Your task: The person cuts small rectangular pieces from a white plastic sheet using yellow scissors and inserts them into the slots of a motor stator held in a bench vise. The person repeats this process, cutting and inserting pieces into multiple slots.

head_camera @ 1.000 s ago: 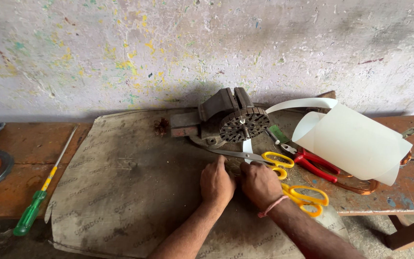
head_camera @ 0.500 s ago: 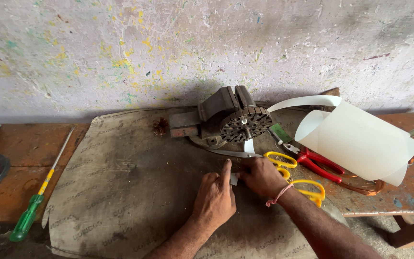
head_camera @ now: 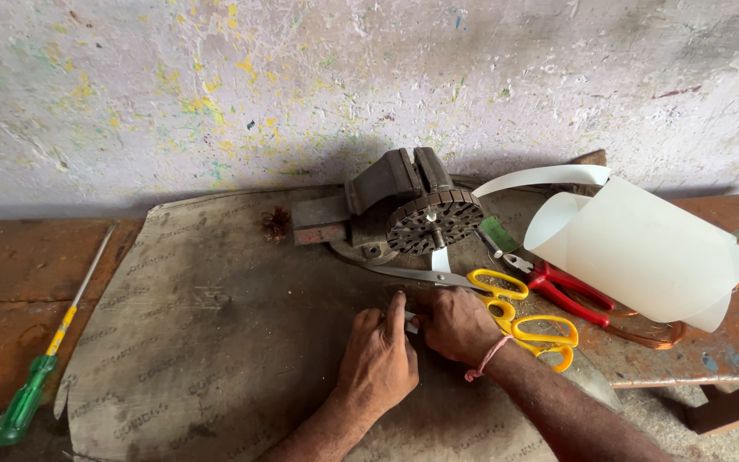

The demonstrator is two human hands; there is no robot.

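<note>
Both my hands were down on the grey mat (head_camera: 207, 316) that covered the middle of the worktop (head_camera: 10, 257). My left hand (head_camera: 378, 359) lay knuckles up, fingers curled in narrow, forefinger stretched forward and pressing on a small pale strip (head_camera: 410, 322) between the two hands. My right hand (head_camera: 459, 325) was bunched tight just beside it, touching the same little piece; how much of it I had pinched I could not tell, my fingers hid it. A pink thread band (head_camera: 487, 359) sat on that wrist.

Right by my right hand lay the yellow-handled scissors (head_camera: 515, 312), blades pointing left toward the bench vise (head_camera: 387, 197), handles touching my knuckles. The vise stood at the back of the mat against the paint-flecked wall (head_camera: 301, 77), and a round slotted motor core (head_camera: 434, 221) was clamped at its front, a white strip (head_camera: 440, 259) hanging from it.

To the right, red-handled pliers (head_camera: 570, 291) lay beside the scissors, and a curled sheet of white plastic (head_camera: 643, 248) rested over a loop of copper wire (head_camera: 652, 334). Well off to the left, a green-handled screwdriver (head_camera: 44, 368) lay on bare wood.
</note>
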